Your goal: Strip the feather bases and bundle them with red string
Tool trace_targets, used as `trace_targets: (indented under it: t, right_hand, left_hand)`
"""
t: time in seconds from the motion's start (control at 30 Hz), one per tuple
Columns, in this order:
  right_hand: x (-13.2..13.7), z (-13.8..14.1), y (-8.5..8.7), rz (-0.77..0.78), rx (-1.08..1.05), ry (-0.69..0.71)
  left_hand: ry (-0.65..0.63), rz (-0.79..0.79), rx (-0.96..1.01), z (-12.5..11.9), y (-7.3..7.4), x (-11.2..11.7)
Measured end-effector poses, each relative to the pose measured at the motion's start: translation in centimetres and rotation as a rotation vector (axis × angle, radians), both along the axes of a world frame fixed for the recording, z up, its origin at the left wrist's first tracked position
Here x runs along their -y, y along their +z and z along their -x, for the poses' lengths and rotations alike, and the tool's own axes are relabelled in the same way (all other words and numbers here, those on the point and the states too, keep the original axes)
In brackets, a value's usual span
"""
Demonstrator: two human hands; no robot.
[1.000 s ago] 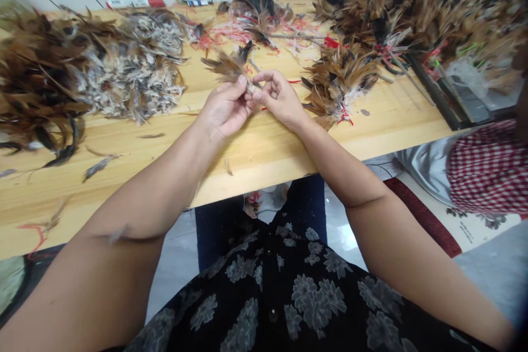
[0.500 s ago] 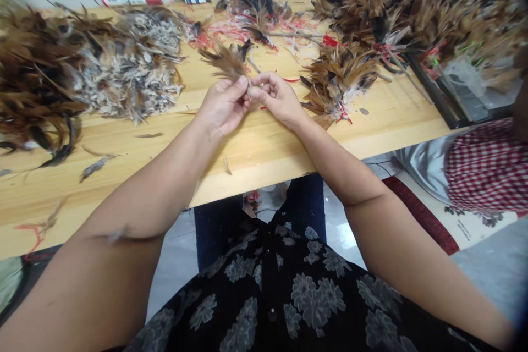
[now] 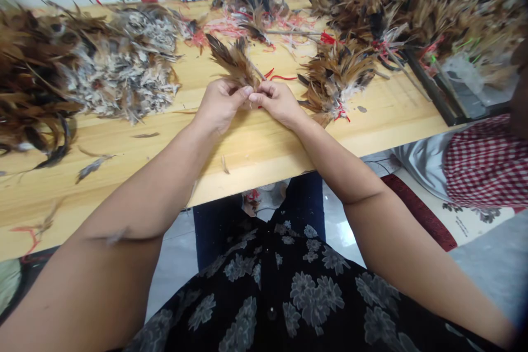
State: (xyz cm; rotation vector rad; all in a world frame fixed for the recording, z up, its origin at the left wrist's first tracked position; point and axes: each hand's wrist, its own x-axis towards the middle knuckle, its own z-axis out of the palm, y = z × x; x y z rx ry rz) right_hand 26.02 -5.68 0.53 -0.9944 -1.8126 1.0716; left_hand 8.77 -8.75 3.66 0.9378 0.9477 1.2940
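Note:
Over the middle of the wooden table (image 3: pixel 256 148), my left hand (image 3: pixel 220 104) and my right hand (image 3: pixel 278 102) meet fingertip to fingertip. Both pinch the quill end of a small bunch of brown feathers (image 3: pixel 233 58) that fans up and to the left. My left thumb presses on the stems. My right fingers curl round the same stems, and a red string (image 3: pixel 274 74) lies on the table just behind them.
A heap of brown and grey feathers (image 3: pixel 82 71) covers the table's left side. Tied brown feather bundles (image 3: pixel 338 74) lie to the right, with darker ones (image 3: pixel 412 5) behind. Red string scraps (image 3: pixel 231 27) litter the back. A red checked cloth (image 3: pixel 487 159) sits at the right.
Both hands have drawn slightly nearer to me and closed tighter together. The feather bunch has tilted more upright.

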Motion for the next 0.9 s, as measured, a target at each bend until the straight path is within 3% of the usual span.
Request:
trace_targets:
  t: [0.17, 0.33, 0.47, 0.63, 0.9]
  right_hand:
    - [0.2, 0.4, -0.2, 0.021, -0.052, 0.056]
    - [1.2, 0.6, 1.1, 0.08, -0.063, 0.052]
    - [1.9, 0.5, 2.0, 0.128, -0.037, 0.043]
    - [2.0, 0.3, 1.7, 0.162, -0.017, 0.081]
    - [2.5, 0.7, 2.5, 0.157, -0.091, 0.096]
  left_hand:
    - [-0.063, 0.072, 0.044, 0.1, 0.9, 0.4]
    - [-0.147, 0.09, 0.009, 0.0, 2.2, 1.5]
    - [-0.191, 0.045, 0.045, 0.3, 1.7, 1.4]
    - [-0.255, 0.036, 0.039, 1.1, 1.0, 1.0]
    - [-0.203, 0.014, 0.069, 0.8, 1.4, 0.8]
